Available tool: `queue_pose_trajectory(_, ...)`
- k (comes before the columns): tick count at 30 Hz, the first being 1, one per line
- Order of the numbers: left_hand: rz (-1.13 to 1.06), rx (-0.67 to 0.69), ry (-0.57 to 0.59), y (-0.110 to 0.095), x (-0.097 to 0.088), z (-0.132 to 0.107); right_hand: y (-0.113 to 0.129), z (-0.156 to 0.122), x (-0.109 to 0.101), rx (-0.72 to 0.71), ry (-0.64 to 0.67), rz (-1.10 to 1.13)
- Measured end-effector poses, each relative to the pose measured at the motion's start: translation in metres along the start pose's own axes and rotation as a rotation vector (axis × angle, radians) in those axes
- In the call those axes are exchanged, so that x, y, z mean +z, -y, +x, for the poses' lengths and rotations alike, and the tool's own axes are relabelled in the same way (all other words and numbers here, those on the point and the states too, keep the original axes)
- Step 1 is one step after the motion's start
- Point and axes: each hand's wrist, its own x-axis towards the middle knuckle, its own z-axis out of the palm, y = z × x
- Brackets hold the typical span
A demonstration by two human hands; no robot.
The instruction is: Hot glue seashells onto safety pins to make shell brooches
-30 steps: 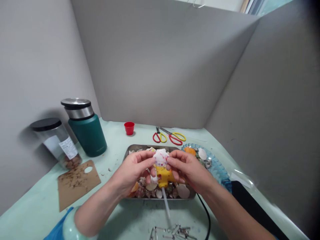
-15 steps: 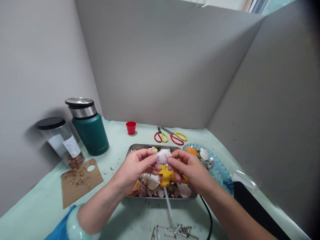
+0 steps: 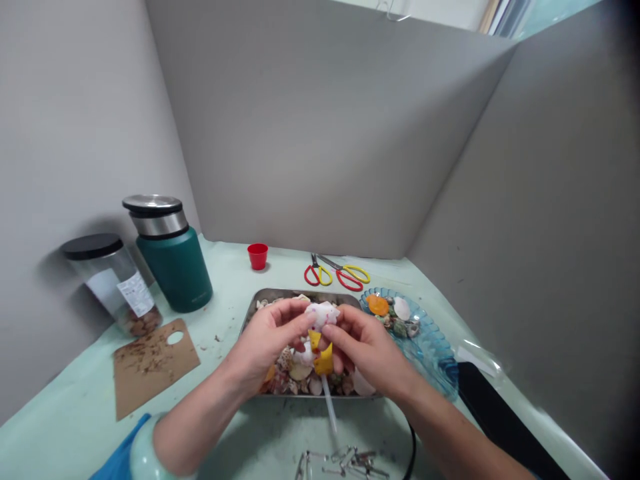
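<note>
Both hands are raised over a metal tray of seashells. Between their fingertips is a small white piece with pink specks (image 3: 323, 315), perhaps a shell. My left hand (image 3: 277, 330) pinches its left edge, thumb in front. My right hand (image 3: 363, 337) has thumb and fingers closed at its right edge. Just below lies a yellow glue gun (image 3: 324, 362), partly hidden by the right hand, with a translucent glue stick (image 3: 329, 405) jutting toward me. The metal tray (image 3: 320, 397) beneath holds many shells (image 3: 300, 371).
A blue scalloped plate (image 3: 430, 320) with shells stands at right. Two pairs of scissors (image 3: 349, 281) and a red cup (image 3: 258, 257) lie behind the tray. Left are a green flask (image 3: 175, 267), a jar (image 3: 120, 287) and cardboard (image 3: 155, 367). Metal clips (image 3: 350, 461) lie in front.
The right thumb has shifted inward along the lower edge of the white piece, which looks slightly turned. The right hand covers more of the glue gun. The view has shifted slightly.
</note>
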Motion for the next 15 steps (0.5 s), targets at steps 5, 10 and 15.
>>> queue_pose_trajectory(5,-0.087,0.013,0.037,0.01,0.006,-0.003,-0.009,0.002,0.01,0.011,-0.038,0.065)
queue_pose_trajectory(10,-0.14,0.07,-0.037,0.01,0.006,-0.002,-0.011,0.0,0.013,0.006,-0.026,-0.008)
queue_pose_trajectory(15,0.013,0.165,-0.076,0.004,0.008,-0.003,-0.008,-0.002,0.002,-0.102,-0.062,-0.35)
